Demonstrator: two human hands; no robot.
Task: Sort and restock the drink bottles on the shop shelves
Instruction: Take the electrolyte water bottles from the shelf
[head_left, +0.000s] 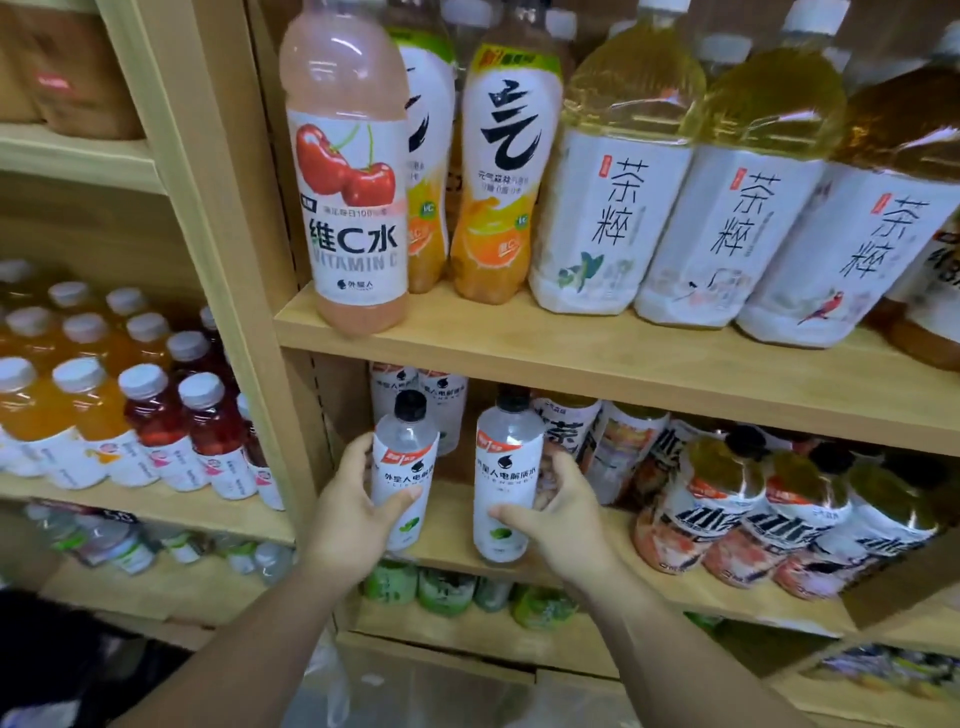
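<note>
Two clear drink bottles with white labels and black caps stand at the front left of the middle shelf (597, 525). My left hand (353, 519) grips the left bottle (402, 467) around its lower half. The right bottle (506, 478) is held by my right hand (563, 514), fingers wrapped behind it and thumb across the front. More bottles of the same white-label kind (415, 387) stand behind them at the back of the shelf.
A pink cherry vitamin C bottle (353, 171), orange drinks (493, 182) and large tea bottles (618, 176) fill the upper shelf. Dark-capped bottles (727, 509) crowd the middle shelf's right. Juice bottles (130, 415) sit in the left unit; green-capped bottles (447, 592) lie below.
</note>
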